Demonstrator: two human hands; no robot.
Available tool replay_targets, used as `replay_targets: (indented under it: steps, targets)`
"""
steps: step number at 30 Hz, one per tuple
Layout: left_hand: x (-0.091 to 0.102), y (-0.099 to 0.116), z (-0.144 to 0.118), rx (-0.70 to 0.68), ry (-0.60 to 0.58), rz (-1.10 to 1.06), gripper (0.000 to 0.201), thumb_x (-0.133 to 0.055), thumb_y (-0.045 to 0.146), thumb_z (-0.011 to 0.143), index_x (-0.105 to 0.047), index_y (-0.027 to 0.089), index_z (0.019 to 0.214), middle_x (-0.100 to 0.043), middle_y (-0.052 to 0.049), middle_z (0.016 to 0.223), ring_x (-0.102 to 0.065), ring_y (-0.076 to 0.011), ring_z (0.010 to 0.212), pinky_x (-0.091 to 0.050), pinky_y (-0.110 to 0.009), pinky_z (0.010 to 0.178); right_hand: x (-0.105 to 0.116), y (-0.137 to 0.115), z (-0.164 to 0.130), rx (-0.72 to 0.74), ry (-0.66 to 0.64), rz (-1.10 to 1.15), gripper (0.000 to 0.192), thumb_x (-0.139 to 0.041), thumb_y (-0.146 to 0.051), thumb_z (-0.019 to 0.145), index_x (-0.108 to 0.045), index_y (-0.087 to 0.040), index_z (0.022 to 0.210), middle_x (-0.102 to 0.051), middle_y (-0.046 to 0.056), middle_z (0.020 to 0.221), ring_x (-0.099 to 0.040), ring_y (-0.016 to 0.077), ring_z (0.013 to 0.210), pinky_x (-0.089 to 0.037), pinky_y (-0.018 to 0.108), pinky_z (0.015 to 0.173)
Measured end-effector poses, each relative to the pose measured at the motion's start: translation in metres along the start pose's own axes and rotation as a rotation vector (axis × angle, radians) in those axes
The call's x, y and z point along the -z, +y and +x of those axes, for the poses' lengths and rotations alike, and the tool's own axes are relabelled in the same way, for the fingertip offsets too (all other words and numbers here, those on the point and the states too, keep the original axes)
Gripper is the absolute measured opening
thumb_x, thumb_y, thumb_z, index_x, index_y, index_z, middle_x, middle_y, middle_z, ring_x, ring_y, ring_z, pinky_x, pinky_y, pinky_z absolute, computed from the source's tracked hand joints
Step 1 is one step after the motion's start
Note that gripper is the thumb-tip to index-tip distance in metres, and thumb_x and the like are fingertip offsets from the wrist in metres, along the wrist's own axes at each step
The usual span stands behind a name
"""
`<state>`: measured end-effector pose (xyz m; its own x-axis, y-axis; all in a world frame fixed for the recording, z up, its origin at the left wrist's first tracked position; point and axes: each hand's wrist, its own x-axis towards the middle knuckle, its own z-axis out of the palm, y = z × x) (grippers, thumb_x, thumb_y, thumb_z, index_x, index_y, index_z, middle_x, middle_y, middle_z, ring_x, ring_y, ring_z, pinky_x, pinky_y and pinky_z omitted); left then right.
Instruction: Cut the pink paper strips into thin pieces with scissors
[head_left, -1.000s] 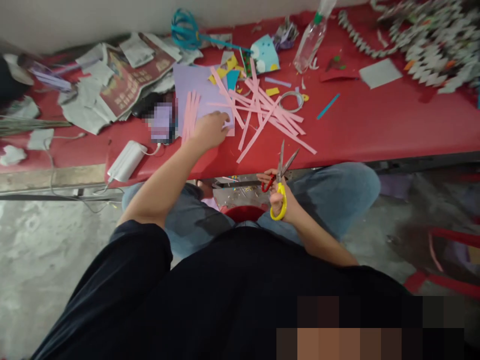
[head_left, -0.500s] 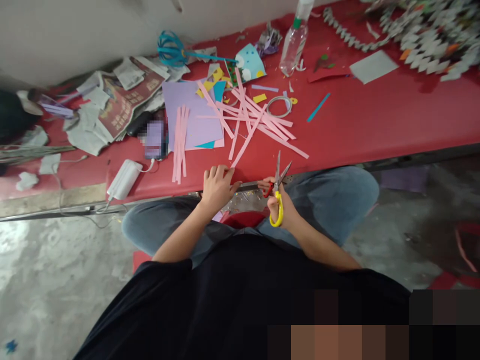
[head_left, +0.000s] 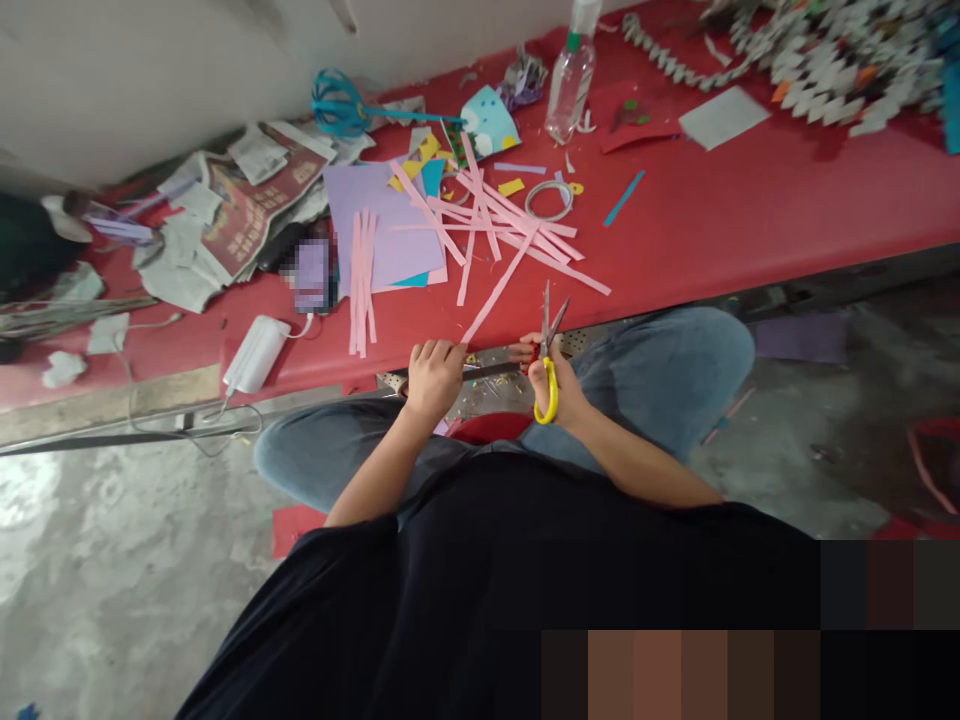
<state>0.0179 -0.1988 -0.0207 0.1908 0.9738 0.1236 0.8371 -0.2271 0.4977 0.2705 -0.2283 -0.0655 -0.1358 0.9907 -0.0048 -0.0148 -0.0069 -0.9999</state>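
Just below the middle of the frame, the left hand (head_left: 433, 374) pinches the near end of a long pink strip (head_left: 501, 283) at the bench (head_left: 750, 220) edge, its fingers closed on the paper. Just right of it, the right hand (head_left: 553, 378) grips scissors (head_left: 547, 350) with yellow and red handles, blades parted and pointing up. Farther up lie scattered pink strips (head_left: 487, 215) across a lilac sheet (head_left: 379, 225). At upper centre stands a clear bottle (head_left: 568, 75); newspaper (head_left: 240, 200) lies upper left.
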Motion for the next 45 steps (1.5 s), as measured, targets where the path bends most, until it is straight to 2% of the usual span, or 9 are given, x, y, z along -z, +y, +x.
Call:
replay_targets:
  steps: [5, 8, 12, 18, 24, 33, 39, 41, 45]
  targets:
    - [-0.003, 0.001, -0.01, 0.159, 0.191, -0.403, 0.021, -0.072, 0.039, 0.104, -0.087, 0.024, 0.11, -0.081, -0.014, 0.116, -0.07, -0.0318, 0.112, -0.05, -0.049, 0.112, -0.012, -0.003, -0.004, -0.012, 0.059, 0.083, 0.077, -0.064, -0.091, 0.092, -0.053, -0.029, 0.136, -0.076, 0.011, 0.129, -0.08, 0.0268, 0.113, -0.062, 0.047, 0.107]
    - [-0.018, 0.008, -0.023, 0.369, 0.322, -0.72, 0.027, -0.076, 0.046, 0.103, -0.083, 0.023, 0.114, -0.077, -0.008, 0.098, -0.068, -0.0211, 0.085, -0.057, -0.037, 0.087, -0.023, -0.01, -0.01, -0.05, 0.046, 0.13, 0.068, -0.072, -0.082, 0.093, -0.055, -0.029, 0.131, -0.079, 0.01, 0.122, -0.081, 0.0253, 0.103, -0.064, 0.047, 0.102]
    - [-0.048, 0.02, -0.041, 0.612, 0.294, -1.151, 0.034, -0.082, 0.053, 0.098, -0.079, 0.02, 0.099, -0.059, 0.002, 0.07, -0.05, -0.01, 0.057, -0.044, -0.025, 0.059, -0.036, -0.01, -0.015, -0.113, 0.048, 0.181, 0.062, -0.08, -0.071, 0.092, -0.055, -0.029, 0.129, -0.078, 0.004, 0.107, -0.079, 0.0221, 0.093, -0.065, 0.041, 0.093]
    - [-0.076, 0.033, -0.058, 0.772, 0.221, -1.506, 0.034, -0.093, 0.046, 0.091, -0.071, 0.02, 0.088, -0.056, 0.003, 0.075, -0.052, -0.0078, 0.064, -0.045, -0.022, 0.061, -0.043, 0.008, -0.02, -0.189, 0.06, 0.164, 0.055, -0.077, -0.07, 0.095, -0.059, -0.028, 0.126, -0.07, -0.001, 0.095, -0.07, 0.0164, 0.08, -0.06, 0.034, 0.082]
    - [-0.087, 0.042, -0.066, 0.736, 0.146, -1.581, 0.025, -0.092, 0.038, 0.093, -0.075, 0.019, 0.092, -0.058, 0.003, 0.075, -0.053, -0.008, 0.066, -0.046, -0.022, 0.065, -0.043, 0.015, -0.026, -0.211, 0.037, 0.094, 0.055, -0.08, -0.067, 0.094, -0.06, -0.029, 0.127, -0.063, -0.002, 0.096, -0.063, 0.0179, 0.081, -0.059, 0.037, 0.083]
    - [-0.068, 0.044, -0.068, 0.612, 0.278, -1.3, 0.025, -0.083, 0.038, 0.102, -0.073, 0.02, 0.088, -0.065, 0.001, 0.077, -0.056, -0.0088, 0.067, -0.047, -0.022, 0.067, -0.033, 0.021, -0.04, -0.098, -0.223, -0.146, 0.069, -0.058, -0.085, 0.101, -0.057, -0.028, 0.139, -0.061, 0.003, 0.101, -0.06, 0.0226, 0.088, -0.057, 0.041, 0.088]
    - [-0.048, 0.035, -0.071, 1.002, 0.146, -1.404, 0.025, -0.072, 0.027, 0.098, -0.058, 0.02, 0.078, -0.053, 0.002, 0.072, -0.042, -0.0076, 0.055, -0.034, -0.023, 0.051, -0.038, 0.023, -0.051, -0.099, -0.372, -0.103, 0.067, -0.056, -0.086, 0.102, -0.059, -0.028, 0.136, -0.064, 0.005, 0.107, -0.064, 0.0224, 0.097, -0.055, 0.041, 0.096]
    - [-0.034, 0.029, -0.073, 0.923, 0.308, -1.277, 0.027, -0.072, 0.032, 0.096, -0.053, 0.022, 0.079, -0.047, 0.003, 0.071, -0.042, -0.0093, 0.058, -0.037, -0.024, 0.053, -0.04, 0.022, -0.053, -0.108, -0.389, -0.076, 0.067, -0.052, -0.087, 0.103, -0.059, -0.028, 0.134, -0.065, 0.006, 0.109, -0.066, 0.0226, 0.098, -0.057, 0.041, 0.095]
    - [0.017, 0.012, -0.066, 0.435, 1.043, -0.732, 0.03, -0.067, 0.047, 0.094, -0.046, 0.027, 0.086, -0.044, 0.001, 0.076, -0.051, -0.0168, 0.069, -0.05, -0.034, 0.072, -0.041, 0.021, -0.055, -0.147, -0.451, 0.081, 0.071, -0.053, -0.09, 0.101, -0.059, -0.028, 0.136, -0.068, 0.005, 0.11, -0.069, 0.0212, 0.093, -0.06, 0.039, 0.089]
